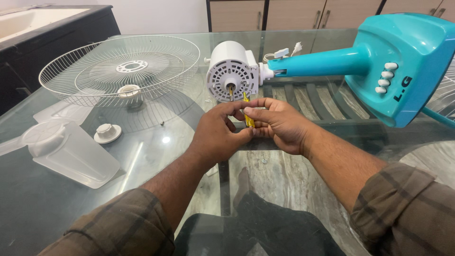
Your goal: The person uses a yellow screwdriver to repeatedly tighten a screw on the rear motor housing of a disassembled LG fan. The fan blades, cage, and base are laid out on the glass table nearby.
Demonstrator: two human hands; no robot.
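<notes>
Both my hands meet at yellow screwdriver [248, 117]: right hand [279, 124] clenched on handle, left hand [220, 135] pinching alongside, steadying tip toward white motor housing [232, 77] just ahead on glass worktop [156, 156].

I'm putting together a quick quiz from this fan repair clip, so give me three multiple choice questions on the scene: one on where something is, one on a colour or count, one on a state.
1. Where does the wire fan guard lie?
A. on the glass table, left of the white motor housing
B. on the floor
C. mounted on the motor

2. What colour is the fan's stand?
A. red
B. teal blue
C. black

3. What do the two hands hold between them?
A. nothing
B. a yellow-handled screwdriver
C. a cloth

Answers:
1 A, the guard rests flat on the glass table left of the motor housing.
2 B, neck and base are teal.
3 B, the left hand and right hand close on the screwdriver.
</notes>
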